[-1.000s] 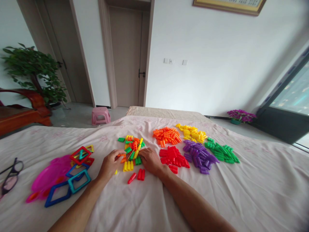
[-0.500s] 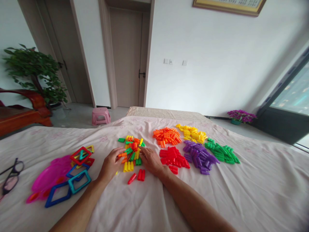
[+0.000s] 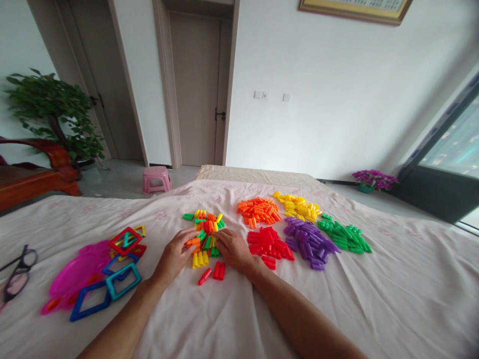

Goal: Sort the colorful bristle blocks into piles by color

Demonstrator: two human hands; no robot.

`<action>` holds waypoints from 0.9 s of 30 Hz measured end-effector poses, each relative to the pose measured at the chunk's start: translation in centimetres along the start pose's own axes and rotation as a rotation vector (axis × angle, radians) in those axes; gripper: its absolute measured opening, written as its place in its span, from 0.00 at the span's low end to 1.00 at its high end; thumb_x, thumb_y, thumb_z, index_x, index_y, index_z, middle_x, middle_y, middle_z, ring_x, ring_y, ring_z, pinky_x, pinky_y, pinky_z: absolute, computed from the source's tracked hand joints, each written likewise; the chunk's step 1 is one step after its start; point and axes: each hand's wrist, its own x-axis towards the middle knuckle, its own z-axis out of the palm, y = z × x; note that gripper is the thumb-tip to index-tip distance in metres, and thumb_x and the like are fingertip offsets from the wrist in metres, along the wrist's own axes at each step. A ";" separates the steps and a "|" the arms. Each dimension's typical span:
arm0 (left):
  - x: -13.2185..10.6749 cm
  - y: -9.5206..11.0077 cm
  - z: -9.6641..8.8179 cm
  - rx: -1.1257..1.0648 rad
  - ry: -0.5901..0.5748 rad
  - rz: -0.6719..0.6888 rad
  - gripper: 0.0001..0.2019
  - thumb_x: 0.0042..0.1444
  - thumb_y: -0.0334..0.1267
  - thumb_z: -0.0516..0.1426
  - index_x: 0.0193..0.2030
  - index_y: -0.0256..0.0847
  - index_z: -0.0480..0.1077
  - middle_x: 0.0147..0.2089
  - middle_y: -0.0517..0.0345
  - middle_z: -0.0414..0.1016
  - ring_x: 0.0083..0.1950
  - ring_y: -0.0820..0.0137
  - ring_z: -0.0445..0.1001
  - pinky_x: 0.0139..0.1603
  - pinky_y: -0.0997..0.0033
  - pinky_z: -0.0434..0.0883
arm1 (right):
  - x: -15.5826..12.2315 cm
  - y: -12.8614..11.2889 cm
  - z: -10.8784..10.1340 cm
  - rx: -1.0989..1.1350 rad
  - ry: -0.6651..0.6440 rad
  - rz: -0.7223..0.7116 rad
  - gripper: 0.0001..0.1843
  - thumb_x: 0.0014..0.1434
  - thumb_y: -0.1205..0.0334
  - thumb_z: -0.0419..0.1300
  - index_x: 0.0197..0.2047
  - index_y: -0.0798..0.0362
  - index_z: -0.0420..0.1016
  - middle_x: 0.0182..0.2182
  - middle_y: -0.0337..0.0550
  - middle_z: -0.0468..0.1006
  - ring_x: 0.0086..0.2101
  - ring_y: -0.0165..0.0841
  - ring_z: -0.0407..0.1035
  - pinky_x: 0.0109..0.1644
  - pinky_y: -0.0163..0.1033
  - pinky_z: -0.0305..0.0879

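A person leans over a bed covered with a pale pink sheet (image 3: 374,299), both bare forearms reaching forward. The left hand (image 3: 175,255) and right hand (image 3: 234,249) sit either side of a small mixed pile of coloured plastic pegs (image 3: 206,230), close enough to touch it, as if hemming in the loose pieces so they do not scatter on the soft cloth. The left hand's fingers curl inward with the tips against an orange peg (image 3: 193,241) at the pile's near edge; I cannot tell whether its grip has closed on that peg or only touches it. The right hand lies palm down, fingers loosely extended onto the pile, its grip slack and closed on nothing I can see. Just in front of the hands lie a short row of yellow pegs (image 3: 200,258) and three red pegs (image 3: 214,271), set apart from the jumble. To the right, well clear of the mixed pile, the pegs lie in one-colour heaps, which looks deliberate: an orange heap (image 3: 259,210), a yellow heap (image 3: 297,205), a red heap (image 3: 269,243), a purple heap (image 3: 309,239) and a green heap (image 3: 344,237), each near its neighbours but hardly mingling. To the left lie coloured tile frames (image 3: 123,259) on a magenta plastic piece (image 3: 77,271), and a pair of glasses (image 3: 17,276) near the edge.
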 end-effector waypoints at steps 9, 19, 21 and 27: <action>0.1 -0.1 0.0 0.038 0.007 0.022 0.16 0.60 0.33 0.55 0.53 0.45 0.73 0.59 0.51 0.72 0.60 0.65 0.72 0.59 0.59 0.74 | 0.1 0.0 -0.1 0.036 0.007 -0.059 0.12 0.69 0.61 0.54 0.50 0.49 0.77 0.44 0.44 0.80 0.46 0.35 0.73 0.54 0.39 0.66; 0.2 0.5 -0.1 0.073 0.024 0.023 0.16 0.58 0.31 0.54 0.51 0.45 0.74 0.56 0.53 0.75 0.58 0.65 0.73 0.61 0.59 0.72 | 0.0 0.2 -0.1 0.007 -0.021 -0.093 0.12 0.67 0.60 0.57 0.52 0.48 0.76 0.47 0.42 0.80 0.48 0.35 0.72 0.55 0.39 0.65; 0.2 0.5 -0.1 0.075 0.022 0.010 0.16 0.58 0.32 0.54 0.51 0.45 0.74 0.55 0.53 0.75 0.58 0.65 0.73 0.61 0.58 0.72 | 0.0 0.2 -0.1 0.001 -0.021 -0.081 0.12 0.66 0.61 0.58 0.51 0.48 0.76 0.46 0.42 0.80 0.48 0.34 0.73 0.55 0.39 0.65; 0.2 0.3 -0.1 0.051 0.013 -0.051 0.14 0.57 0.35 0.55 0.49 0.44 0.75 0.53 0.52 0.77 0.55 0.64 0.75 0.59 0.59 0.73 | 0.0 -0.1 -0.2 0.002 -0.026 -0.035 0.12 0.65 0.62 0.58 0.51 0.47 0.76 0.46 0.42 0.80 0.47 0.34 0.73 0.54 0.38 0.66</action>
